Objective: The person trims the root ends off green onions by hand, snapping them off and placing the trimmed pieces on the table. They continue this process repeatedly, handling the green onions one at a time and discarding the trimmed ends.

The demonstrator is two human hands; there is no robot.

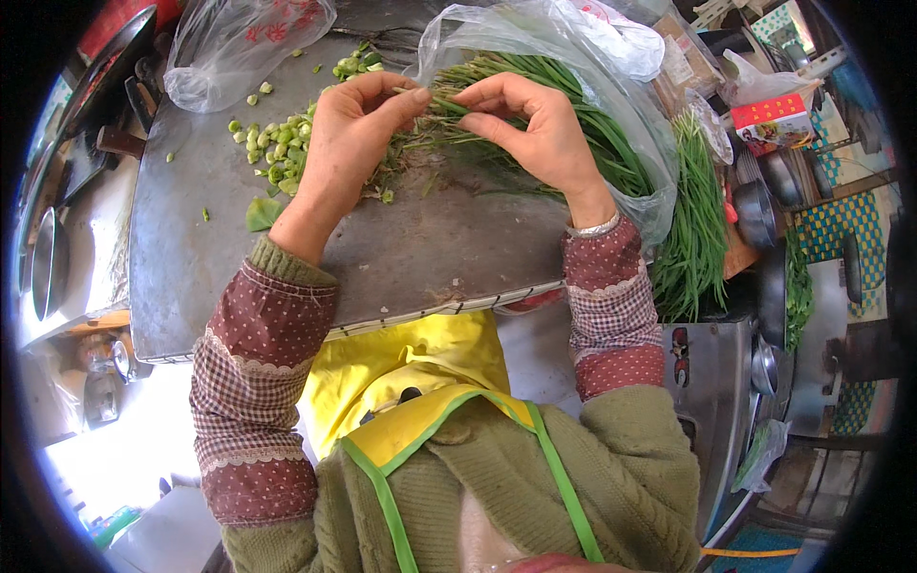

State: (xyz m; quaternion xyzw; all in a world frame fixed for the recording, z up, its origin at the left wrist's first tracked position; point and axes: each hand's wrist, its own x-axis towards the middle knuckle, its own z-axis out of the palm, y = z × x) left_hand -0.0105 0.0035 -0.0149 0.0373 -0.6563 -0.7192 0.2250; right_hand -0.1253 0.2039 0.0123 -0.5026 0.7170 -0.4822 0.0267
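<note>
My left hand and my right hand are raised over the far part of a grey metal table, fingertips close together. The left thumb and fingers pinch the pale end of a thin green stalk; the right thumb and fingers pinch it further along. Behind and beside my right hand, a bunch of long green leaves, perhaps garlic chives, lies in an open clear plastic bag. Cut light-green vegetable pieces lie around my left hand. Brown trimmings are scattered below the stalk.
A clear plastic bag lies at the far left of the table. More long green leaves lie to the right, near a red box and metal bowls. A wooden handle juts over the left edge. The near edge is by my apron.
</note>
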